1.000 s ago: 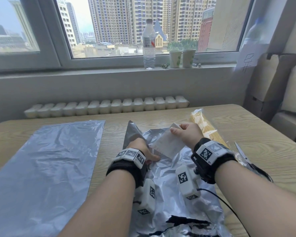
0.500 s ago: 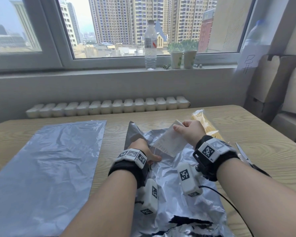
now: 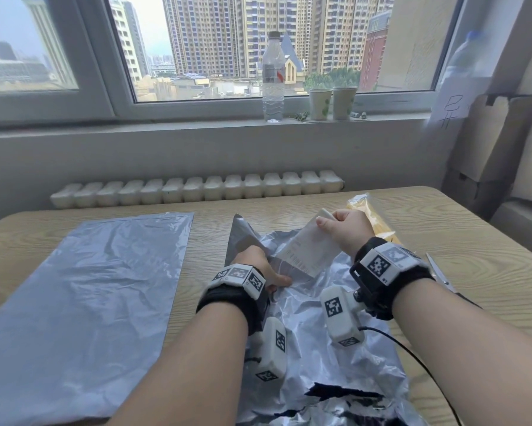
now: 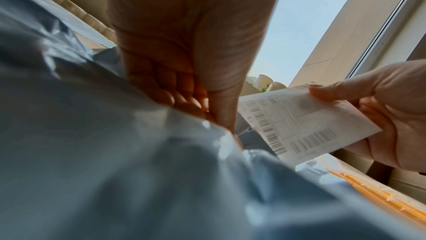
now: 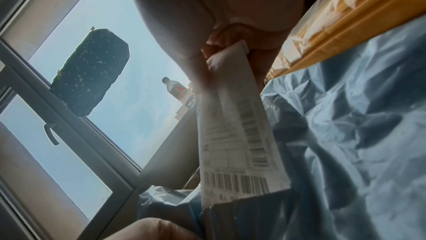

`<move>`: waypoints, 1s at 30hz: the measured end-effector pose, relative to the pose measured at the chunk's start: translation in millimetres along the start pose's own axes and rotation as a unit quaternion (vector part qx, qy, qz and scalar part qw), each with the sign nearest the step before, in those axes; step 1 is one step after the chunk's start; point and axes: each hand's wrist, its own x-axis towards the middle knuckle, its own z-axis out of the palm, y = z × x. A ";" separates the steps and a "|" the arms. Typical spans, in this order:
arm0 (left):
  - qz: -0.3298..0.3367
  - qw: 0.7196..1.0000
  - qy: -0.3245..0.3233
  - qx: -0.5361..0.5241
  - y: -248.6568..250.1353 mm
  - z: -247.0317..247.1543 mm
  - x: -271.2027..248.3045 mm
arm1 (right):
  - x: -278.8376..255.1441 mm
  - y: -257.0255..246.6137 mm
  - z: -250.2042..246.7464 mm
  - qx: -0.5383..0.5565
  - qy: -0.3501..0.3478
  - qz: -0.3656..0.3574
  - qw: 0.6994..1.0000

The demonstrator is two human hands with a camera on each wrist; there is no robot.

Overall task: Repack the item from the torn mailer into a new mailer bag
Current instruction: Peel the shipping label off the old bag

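Note:
The torn grey mailer (image 3: pixel 313 330) lies crumpled on the table in front of me. My left hand (image 3: pixel 255 264) grips a fold of it, fingers curled and thumb pressed down, as the left wrist view shows (image 4: pixel 207 109). My right hand (image 3: pixel 329 218) pinches the far end of a white shipping label (image 3: pixel 309 252) with barcodes and holds it tilted up; its lower edge still meets the mailer (image 5: pixel 345 134). The item, a yellow pack in clear wrap (image 3: pixel 373 218), lies just behind my right hand. The new grey mailer (image 3: pixel 83 287) lies flat at the left.
Scissors (image 3: pixel 439 273) lie on the table by my right wrist. A radiator (image 3: pixel 197 189) runs behind the table's far edge. A water bottle (image 3: pixel 272 78) and two paper cups (image 3: pixel 332 103) stand on the sill. Cardboard boxes (image 3: pixel 504 155) stand at the right.
My right hand has lifted the label higher and a little farther away, so more of it stands free of the mailer. My left hand has stayed in place.

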 end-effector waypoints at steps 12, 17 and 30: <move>-0.004 1.000 0.002 0.020 3.5 -2.4 -6.9 | 11.9 -6.4 -20.1 0.115 0.078 -0.019 0.990; -0.062 0.994 -0.085 0.004 24.5 -16.0 -21.2 | 8.0 -15.5 -34.5 0.177 0.039 -0.045 0.982; -0.045 0.933 -0.055 -0.353 64.9 -60.6 -63.4 | -29.5 -16.3 -8.1 0.041 -0.076 -0.171 0.982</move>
